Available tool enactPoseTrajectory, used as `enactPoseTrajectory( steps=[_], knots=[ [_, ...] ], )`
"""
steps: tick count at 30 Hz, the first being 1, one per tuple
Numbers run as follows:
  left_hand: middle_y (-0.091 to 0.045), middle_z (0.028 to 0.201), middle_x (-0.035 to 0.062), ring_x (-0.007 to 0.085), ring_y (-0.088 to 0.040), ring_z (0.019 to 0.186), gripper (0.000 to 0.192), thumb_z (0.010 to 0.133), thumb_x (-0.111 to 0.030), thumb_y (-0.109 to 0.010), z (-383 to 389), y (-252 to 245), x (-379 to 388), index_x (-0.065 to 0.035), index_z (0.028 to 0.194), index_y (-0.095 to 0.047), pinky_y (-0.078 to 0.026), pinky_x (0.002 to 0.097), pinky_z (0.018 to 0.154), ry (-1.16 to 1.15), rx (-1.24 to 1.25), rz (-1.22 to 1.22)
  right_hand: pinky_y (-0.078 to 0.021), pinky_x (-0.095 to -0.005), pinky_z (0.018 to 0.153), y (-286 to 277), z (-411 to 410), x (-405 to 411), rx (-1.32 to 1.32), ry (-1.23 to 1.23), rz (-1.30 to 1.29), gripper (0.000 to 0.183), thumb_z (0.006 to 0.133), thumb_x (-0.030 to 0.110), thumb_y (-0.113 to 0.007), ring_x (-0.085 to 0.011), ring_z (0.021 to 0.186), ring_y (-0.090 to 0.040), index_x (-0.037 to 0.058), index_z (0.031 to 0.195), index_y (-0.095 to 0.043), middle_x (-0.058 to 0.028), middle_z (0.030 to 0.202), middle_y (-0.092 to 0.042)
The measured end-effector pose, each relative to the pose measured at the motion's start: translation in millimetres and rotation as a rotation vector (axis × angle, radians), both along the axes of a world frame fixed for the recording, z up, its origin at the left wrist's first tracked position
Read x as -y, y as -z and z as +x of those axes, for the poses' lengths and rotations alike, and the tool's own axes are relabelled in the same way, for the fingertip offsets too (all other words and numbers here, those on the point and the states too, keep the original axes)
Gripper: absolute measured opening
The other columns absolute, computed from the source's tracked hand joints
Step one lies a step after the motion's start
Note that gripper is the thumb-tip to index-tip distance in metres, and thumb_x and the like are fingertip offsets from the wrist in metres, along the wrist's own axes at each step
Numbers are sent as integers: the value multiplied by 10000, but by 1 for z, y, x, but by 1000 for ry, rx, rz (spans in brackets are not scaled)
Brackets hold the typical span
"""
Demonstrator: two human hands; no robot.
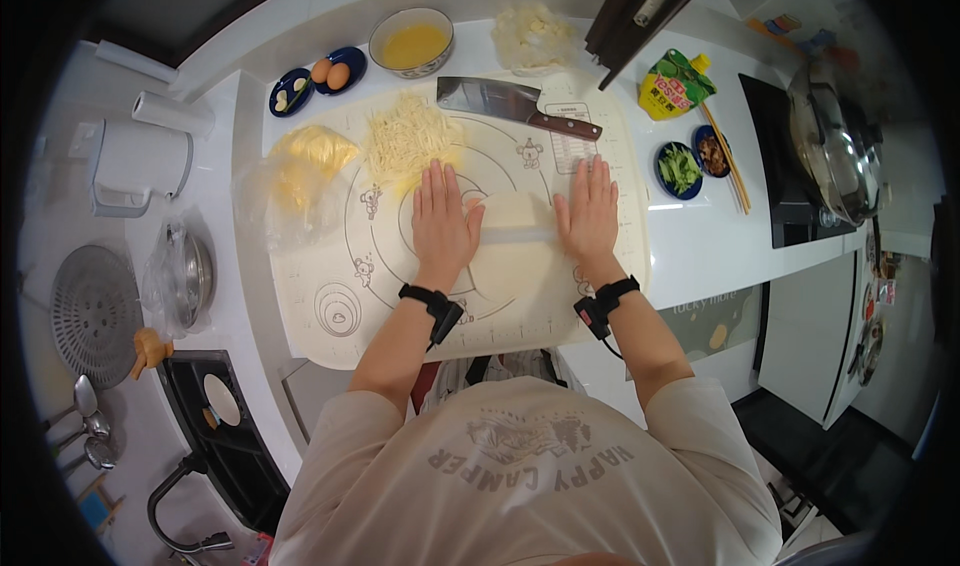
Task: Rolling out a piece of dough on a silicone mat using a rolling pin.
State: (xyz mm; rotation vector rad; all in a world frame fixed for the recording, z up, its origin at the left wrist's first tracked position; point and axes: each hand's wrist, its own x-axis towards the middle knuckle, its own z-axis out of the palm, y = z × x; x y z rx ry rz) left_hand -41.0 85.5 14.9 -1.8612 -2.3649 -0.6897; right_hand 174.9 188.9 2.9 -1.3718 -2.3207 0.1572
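Observation:
My left hand point(444, 224) lies flat, palm down, with its fingers stretched forward and its thumb out to the side. My right hand point(589, 217) is held the same way to the right. Between them runs a pale bar, apparently a rolling pin point(521, 234), whose ends are hidden under my palms. It crosses a thin sheet of pale dough point(517, 269) on a cream silicone kneading mat point(405, 296). Just beyond my left fingertips is a heap of cut noodles point(409, 138), with yellow flour around it. A cleaver point(491, 100) lies past the dough, its wooden handle pointing right.
A plastic bag of yellow flour point(311, 161) sits left. Behind are eggs point(330, 74), garlic point(283, 100), a bowl of yellow liquid point(412, 44) and another bag point(532, 37). Rightward stand a sauce pouch point(675, 85), small dishes point(679, 170), chopsticks point(727, 157) and a lidded pot point(840, 146).

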Motion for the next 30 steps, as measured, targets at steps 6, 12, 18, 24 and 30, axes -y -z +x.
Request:
enactPoseTrajectory(
  steps=[6,12,18,24,30],
  knots=[
    [-271,1537,256,382,-256,1429,745,927,-357,-549,-8,4,-12,79,1467,-278,-197,490,1167,-10,22,-10,-199,-552,1145,-1,-2,-4,9,-23,-13,709,927,384,-531,-375,1436,-262,-27,1467,-325,-226,1543,-290],
    [-256,1552,243,374,-215,1451,715,936,-323,-527,21,4,63,58,1483,-270,-164,550,1154,60,30,-178,-194,-569,1140,1,34,69,176,-90,-85,684,904,353,-541,-359,1435,-276,-10,1456,-362,-207,1536,-322],
    [-303,1526,244,388,-265,1425,713,926,-335,-556,1,-1,-5,48,1471,-303,-200,518,1156,29,-61,-28,-194,-557,1144,0,-5,-1,100,-21,-21,648,920,350,-532,-346,1435,-277,-9,1440,-386,-198,1544,-309],
    [-293,1539,227,382,-282,1419,668,955,-320,-522,-22,-5,-58,21,1482,-294,-219,488,1160,52,19,146,-217,-540,1140,0,-31,-61,-88,-21,11,613,951,363,-511,-341,1415,-312,-23,1416,-408,-212,1506,-361],
    [-307,1532,225,383,-290,1417,594,976,-291,-506,-14,2,-43,9,1460,-337,-249,448,1157,194,10,-8,-232,-547,1133,1,-15,-35,-95,-126,63,617,936,364,-523,-344,1399,-335,-26,1402,-419,-200,1492,-382]
  ],
)
